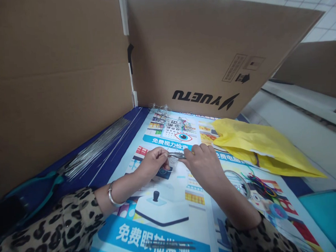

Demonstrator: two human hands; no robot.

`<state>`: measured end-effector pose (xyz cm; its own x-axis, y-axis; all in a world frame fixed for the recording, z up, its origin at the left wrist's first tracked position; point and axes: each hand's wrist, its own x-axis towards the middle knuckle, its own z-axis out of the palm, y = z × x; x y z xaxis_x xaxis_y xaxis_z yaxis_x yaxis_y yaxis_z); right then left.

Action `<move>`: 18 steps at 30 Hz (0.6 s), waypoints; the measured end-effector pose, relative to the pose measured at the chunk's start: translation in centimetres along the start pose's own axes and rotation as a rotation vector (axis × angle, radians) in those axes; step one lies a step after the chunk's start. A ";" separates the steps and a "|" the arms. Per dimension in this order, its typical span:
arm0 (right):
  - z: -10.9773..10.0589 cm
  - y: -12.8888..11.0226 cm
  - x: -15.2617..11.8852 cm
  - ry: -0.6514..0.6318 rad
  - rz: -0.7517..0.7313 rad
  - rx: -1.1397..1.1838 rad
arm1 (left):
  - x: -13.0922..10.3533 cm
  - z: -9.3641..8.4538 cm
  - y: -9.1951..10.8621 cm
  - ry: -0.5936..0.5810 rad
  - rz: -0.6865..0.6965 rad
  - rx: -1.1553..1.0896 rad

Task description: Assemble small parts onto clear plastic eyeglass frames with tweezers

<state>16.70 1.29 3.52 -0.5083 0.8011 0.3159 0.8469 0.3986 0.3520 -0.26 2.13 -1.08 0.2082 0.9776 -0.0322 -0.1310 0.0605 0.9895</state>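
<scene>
My left hand (155, 160) is pinched closed above the printed poster, its fingertips on a thin piece of wire (174, 166) that curves below them. A silver bangle sits on that wrist. From the other side, my right hand (204, 165) is wrapped round a pair of pliers (176, 155). The slim metal jaws point left and meet the wire at my left fingertips. Most of the pliers' handles are hidden inside my right hand. Whether the jaws are clamped on the wire is too small to tell.
Cardboard panels (198, 46) stand at the back and left. A bundle of straight wires (99, 144) lies left, near a teal-handled tool (50, 187). To the right are a yellow bag (263, 144), coloured wires (261, 185) and a clear ring-shaped roll (243, 184). Dark thin rods (170, 244) lie in front.
</scene>
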 end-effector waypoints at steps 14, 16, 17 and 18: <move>0.3 0.2 0.0 0.012 -0.041 -0.005 | -0.1 -0.1 0.0 -0.016 0.026 0.037; 0.3 0.2 0.0 0.008 -0.041 -0.004 | -0.2 -0.1 0.0 -0.011 0.040 0.050; 0.3 0.1 0.0 0.006 -0.041 -0.002 | -0.2 0.0 0.0 -0.008 0.044 0.056; 0.3 0.1 -0.1 0.005 -0.042 0.000 | -0.2 0.0 0.1 -0.004 0.045 0.060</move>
<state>16.89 1.44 3.25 -0.5445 0.7811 0.3055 0.8247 0.4321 0.3649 -0.34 1.92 -1.02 0.2069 0.9783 0.0133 -0.0818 0.0037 0.9966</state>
